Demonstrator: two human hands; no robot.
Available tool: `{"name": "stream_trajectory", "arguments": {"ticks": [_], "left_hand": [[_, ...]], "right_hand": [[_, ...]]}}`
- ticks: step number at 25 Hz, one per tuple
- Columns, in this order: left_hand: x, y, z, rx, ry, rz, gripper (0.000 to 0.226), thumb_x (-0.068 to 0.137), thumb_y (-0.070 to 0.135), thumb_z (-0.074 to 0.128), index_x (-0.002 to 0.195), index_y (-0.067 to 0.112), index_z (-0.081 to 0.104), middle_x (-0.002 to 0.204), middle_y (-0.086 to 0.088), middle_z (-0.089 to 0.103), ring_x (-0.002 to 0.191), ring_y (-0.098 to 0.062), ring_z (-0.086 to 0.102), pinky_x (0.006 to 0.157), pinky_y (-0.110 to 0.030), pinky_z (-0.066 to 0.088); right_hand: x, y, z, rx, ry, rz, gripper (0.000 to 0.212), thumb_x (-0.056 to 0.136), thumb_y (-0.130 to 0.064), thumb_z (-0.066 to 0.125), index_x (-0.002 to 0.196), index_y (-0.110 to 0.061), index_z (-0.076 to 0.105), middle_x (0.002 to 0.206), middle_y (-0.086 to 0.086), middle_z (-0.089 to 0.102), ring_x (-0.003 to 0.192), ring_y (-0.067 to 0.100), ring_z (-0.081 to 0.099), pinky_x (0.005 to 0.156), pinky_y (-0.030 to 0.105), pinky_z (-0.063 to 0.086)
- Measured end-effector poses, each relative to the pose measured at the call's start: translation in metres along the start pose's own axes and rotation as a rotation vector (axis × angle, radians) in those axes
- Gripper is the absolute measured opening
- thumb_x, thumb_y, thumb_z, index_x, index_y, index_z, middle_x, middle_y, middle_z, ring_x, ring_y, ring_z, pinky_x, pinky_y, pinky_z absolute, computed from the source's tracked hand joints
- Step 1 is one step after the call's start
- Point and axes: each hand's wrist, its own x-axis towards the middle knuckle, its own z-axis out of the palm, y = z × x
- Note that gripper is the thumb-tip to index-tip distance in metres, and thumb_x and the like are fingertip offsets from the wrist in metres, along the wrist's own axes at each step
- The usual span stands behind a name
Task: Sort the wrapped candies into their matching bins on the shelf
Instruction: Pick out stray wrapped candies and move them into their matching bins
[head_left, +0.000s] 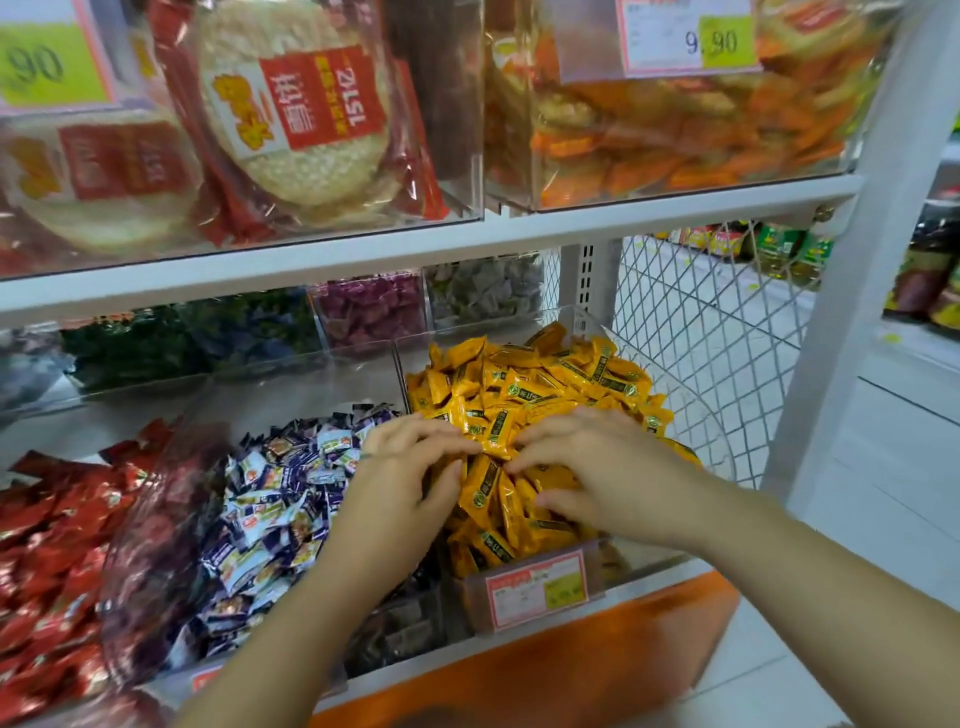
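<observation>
A clear bin (582, 319) at the right of the lower shelf is heaped with yellow wrapped candies (545, 384). Both my hands lie on the front of that heap. My left hand (410, 478) rests at the bin's left edge with its fingers bent over the yellow wrappers. My right hand (587, 467) lies palm down on the pile, fingers spread and curved, its tips meeting the left hand's fingertips around one yellow candy (493, 447). Left of this bin is a pile of purple-and-white candies (270, 499), and further left red candies (47, 545).
Behind are smaller clear bins of green (135, 343), pink (369, 312) and grey (483, 286) candies. The shelf above holds boxes of round rice cakes (291, 119) and orange snacks (675, 140). A white wire mesh panel (701, 332) closes the right side. A price label (535, 587) hangs on the yellow bin's front.
</observation>
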Motion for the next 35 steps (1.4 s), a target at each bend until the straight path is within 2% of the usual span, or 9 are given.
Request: {"name": "stream_trajectory", "arguments": {"ticks": [4,8,10,15,19,22,29,32,35], "left_hand": [[-0.003,-0.003,-0.002,-0.062,0.022,0.003,0.033,0.09,0.021,0.057,0.116,0.04,0.054,0.113,0.035,0.041,0.111,0.021,0.029,0.093,0.0,0.021],[-0.006,-0.006,-0.007,-0.129,-0.046,-0.049,0.039,0.089,0.034,0.056,0.122,0.05,0.043,0.116,0.045,0.028,0.111,0.033,0.017,0.105,-0.023,0.032],[-0.006,-0.007,-0.009,-0.153,-0.089,-0.082,0.04,0.086,0.041,0.056,0.121,0.056,0.041,0.116,0.049,0.023,0.117,0.026,0.021,0.107,-0.028,0.034],[-0.005,-0.006,-0.017,-0.223,-0.127,-0.081,0.041,0.076,0.055,0.05,0.114,0.064,0.038,0.119,0.046,0.038,0.117,0.022,0.032,0.091,-0.009,0.035],[-0.007,-0.007,-0.016,-0.259,-0.117,-0.1,0.048,0.075,0.057,0.05,0.12,0.062,0.036,0.121,0.039,0.045,0.118,0.014,0.039,0.089,-0.011,0.036],[-0.008,-0.009,-0.014,-0.262,-0.112,-0.123,0.052,0.074,0.057,0.051,0.124,0.061,0.036,0.122,0.039,0.045,0.116,0.014,0.04,0.089,-0.012,0.037],[-0.01,-0.007,-0.016,-0.252,-0.1,-0.094,0.044,0.085,0.037,0.059,0.117,0.059,0.038,0.123,0.037,0.045,0.119,0.022,0.032,0.089,-0.004,0.032],[-0.01,-0.009,-0.015,-0.242,-0.112,-0.089,0.043,0.086,0.039,0.058,0.117,0.059,0.037,0.125,0.039,0.041,0.124,0.022,0.025,0.091,-0.002,0.028],[-0.01,-0.01,-0.014,-0.228,-0.127,-0.084,0.043,0.086,0.04,0.057,0.116,0.061,0.035,0.125,0.04,0.039,0.125,0.025,0.018,0.089,0.003,0.024]], "right_hand": [[0.035,-0.02,0.019,-0.015,-0.069,-0.129,0.043,0.086,-0.045,0.057,0.128,-0.04,0.05,0.152,-0.005,0.024,0.142,0.017,0.009,0.116,0.046,0.007],[0.057,0.011,0.02,-0.091,0.06,-0.065,0.035,0.088,-0.043,0.055,0.123,-0.043,0.053,0.145,-0.014,0.036,0.136,0.014,0.023,0.112,0.042,0.017],[0.063,0.027,0.018,-0.046,0.096,-0.028,0.034,0.087,-0.042,0.058,0.121,-0.042,0.056,0.139,-0.016,0.044,0.131,0.014,0.03,0.109,0.042,0.024],[0.072,0.057,0.017,0.115,0.167,0.044,0.032,0.086,-0.035,0.063,0.117,-0.039,0.06,0.13,-0.013,0.054,0.125,0.017,0.039,0.104,0.044,0.032],[0.061,0.057,0.01,0.199,0.166,0.069,0.039,0.085,-0.034,0.064,0.123,-0.038,0.057,0.138,-0.012,0.048,0.131,0.014,0.035,0.109,0.033,0.023],[0.048,0.038,0.001,0.209,0.252,0.005,0.035,0.083,-0.037,0.065,0.117,-0.039,0.061,0.13,-0.017,0.053,0.125,0.01,0.038,0.109,0.037,0.027],[0.034,0.016,0.012,-0.027,-0.106,-0.009,0.019,0.084,-0.043,0.061,0.1,-0.037,0.069,0.125,-0.024,0.054,0.141,0.009,0.008,0.116,0.047,-0.004],[0.025,0.019,0.003,0.004,-0.142,0.032,0.016,0.085,-0.043,0.059,0.096,-0.038,0.07,0.124,-0.029,0.052,0.142,0.008,0.002,0.115,0.047,-0.008],[0.032,0.008,0.004,-0.004,-0.069,0.076,0.024,0.089,-0.044,0.054,0.11,-0.039,0.064,0.125,-0.023,0.055,0.142,0.011,0.008,0.115,0.05,-0.009]]}}
